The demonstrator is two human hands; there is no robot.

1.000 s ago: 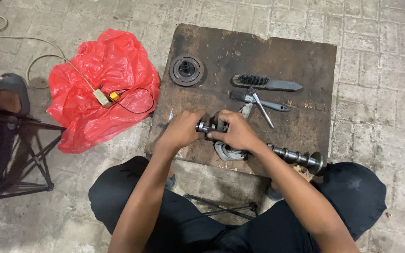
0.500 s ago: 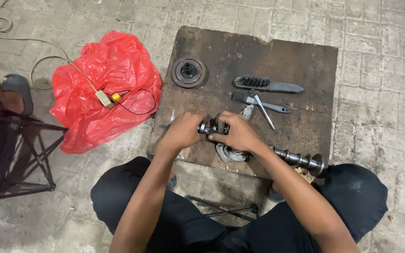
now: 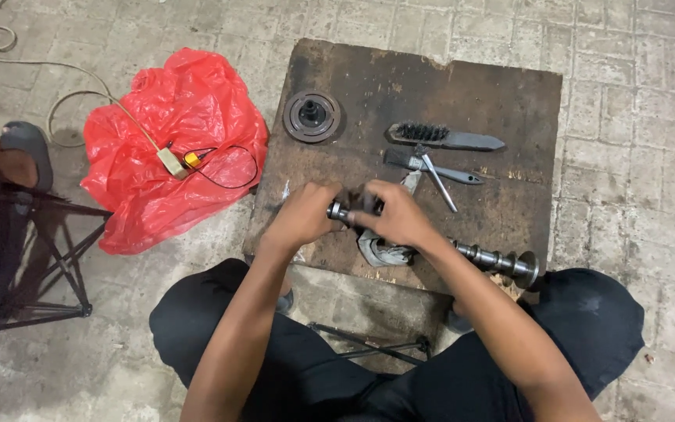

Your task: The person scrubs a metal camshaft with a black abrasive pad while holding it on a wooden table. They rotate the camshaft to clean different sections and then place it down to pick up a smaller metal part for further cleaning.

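Camshaft [image 3: 496, 259] lies along the near edge of the dark board [image 3: 462, 86], its far end at the near right corner. Left hand [image 3: 304, 217] and right hand [image 3: 397, 219] both grip its left end, over a grey rag [image 3: 378, 252]. Wire brush [image 3: 443, 138], paintbrush [image 3: 431, 167] and round pulley [image 3: 311, 116] lie behind, toward the far edge.

Views: only one, worn on the seated person's head.
Facing: steeply down and forward, past the knees onto the dark wooden surface [image 3: 462, 86] and brick floor [image 3: 634, 156].
Nearness: close, at arm's reach; forearms rise from the bottom edge.
Span: whole surface centred, red plastic bag [image 3: 169, 148] at left.
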